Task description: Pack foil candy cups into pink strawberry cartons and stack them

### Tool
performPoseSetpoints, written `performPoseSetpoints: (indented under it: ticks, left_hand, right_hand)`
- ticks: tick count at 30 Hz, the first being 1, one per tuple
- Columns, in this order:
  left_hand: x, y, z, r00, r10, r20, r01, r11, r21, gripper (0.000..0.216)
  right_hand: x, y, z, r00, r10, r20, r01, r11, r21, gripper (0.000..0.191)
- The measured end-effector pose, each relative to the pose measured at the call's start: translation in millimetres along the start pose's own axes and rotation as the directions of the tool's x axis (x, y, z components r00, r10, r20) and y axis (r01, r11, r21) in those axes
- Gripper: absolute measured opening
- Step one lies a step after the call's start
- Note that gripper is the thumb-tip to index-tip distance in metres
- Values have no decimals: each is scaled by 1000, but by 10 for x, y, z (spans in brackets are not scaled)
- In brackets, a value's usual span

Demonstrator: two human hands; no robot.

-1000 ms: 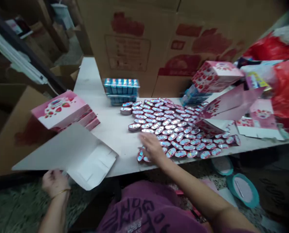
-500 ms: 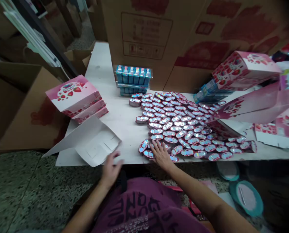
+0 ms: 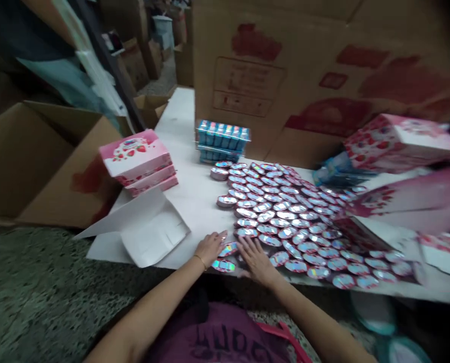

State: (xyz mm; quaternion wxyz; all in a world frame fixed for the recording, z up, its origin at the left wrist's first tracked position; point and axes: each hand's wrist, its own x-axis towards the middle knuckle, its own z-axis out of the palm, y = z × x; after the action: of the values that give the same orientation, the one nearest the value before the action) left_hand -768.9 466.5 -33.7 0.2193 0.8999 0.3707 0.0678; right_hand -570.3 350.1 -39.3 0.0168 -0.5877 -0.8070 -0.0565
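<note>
Many small oval containers (image 3: 286, 215) with shiny, pink-edged tops stand packed together on the white table. My left hand (image 3: 210, 249) is at their left front edge, its fingers stretched out beside a loose oval container (image 3: 229, 249); another lies below it at the table's edge. My right hand (image 3: 257, 261) rests over the front containers, fingers spread and nothing gripped. What lies under its palm is hidden. Left of my left hand stands an open white carton (image 3: 155, 237) with its lid folded out. A second open pink carton (image 3: 372, 233) sits over the containers at the right.
Pink strawberry-printed boxes (image 3: 136, 151) are stacked at the table's left. Blue wrapped packs (image 3: 223, 136) stand at the back before a big cardboard box (image 3: 263, 75). An open cardboard box (image 3: 66, 186) is off the left side. Another strawberry box (image 3: 395, 141) stands back right.
My left hand has moved right from beside the white carton to the containers. My right hand stays on the front containers. The view has shifted, and a couple of containers now sit between my hands.
</note>
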Motion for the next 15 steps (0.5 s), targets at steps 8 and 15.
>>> performPoseSetpoints:
  ticks: [8,15]
  left_hand:
    - [-152,-464,54,989,47,-141,-49,999,-15,47]
    - [-303,-490,91,961,22,-275,-33,999,-37,47]
  right_hand:
    - [324,-371,-194,998,56,9,-57,988,146,102]
    - [425,-416,-228,999,-40,30,35,989,145,84]
